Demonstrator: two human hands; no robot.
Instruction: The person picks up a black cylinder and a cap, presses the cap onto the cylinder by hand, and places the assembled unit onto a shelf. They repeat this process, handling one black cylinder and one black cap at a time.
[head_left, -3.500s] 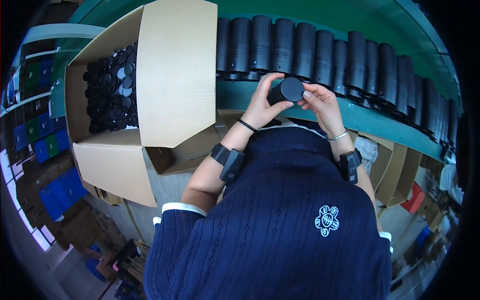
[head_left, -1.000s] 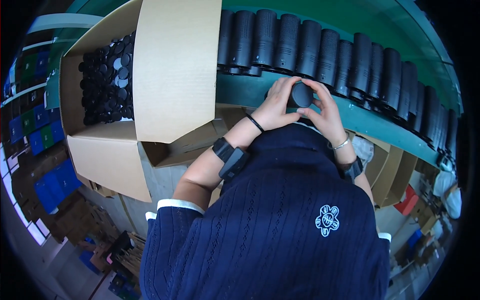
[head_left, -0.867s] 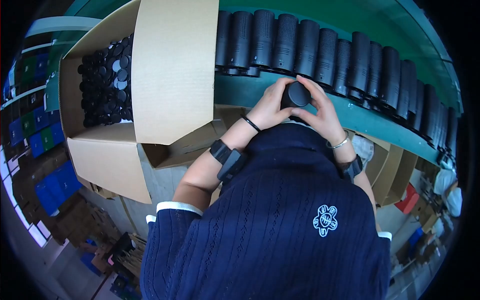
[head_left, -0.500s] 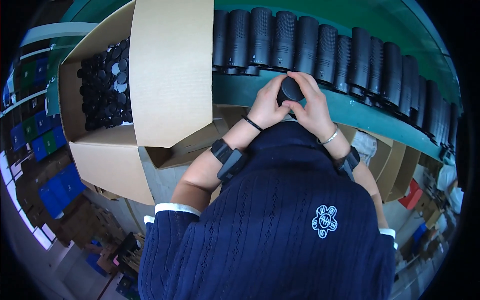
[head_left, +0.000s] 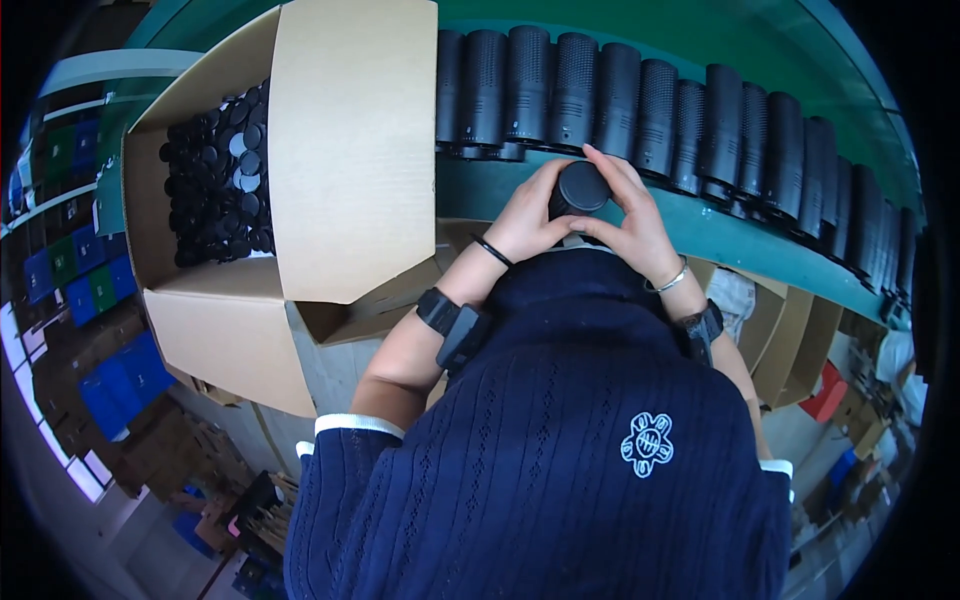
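A black cylinder with a round black cap (head_left: 584,187) on its end is held between my two hands, close in front of my body at the table edge. My left hand (head_left: 528,212) wraps its left side, fingers mostly hidden behind it. My right hand (head_left: 636,222) curves round the right side, with its thumb at the near rim and its index finger beyond the far rim. How far down the cylinder reaches is hidden. Just beyond my hands, a long row of black textured cylinders (head_left: 573,90) stands on the green table (head_left: 480,195).
At the left, an open cardboard box (head_left: 355,150) holds many loose black round caps (head_left: 215,190), a few with pale faces. Below the table at the right is another open carton (head_left: 800,340), beside a clear plastic bag (head_left: 733,295). Blue bins (head_left: 125,380) stand far left.
My right hand has loosened a little, its fingers drawing slightly right from the cap. More of the cap's top shows. The view has shifted slightly.
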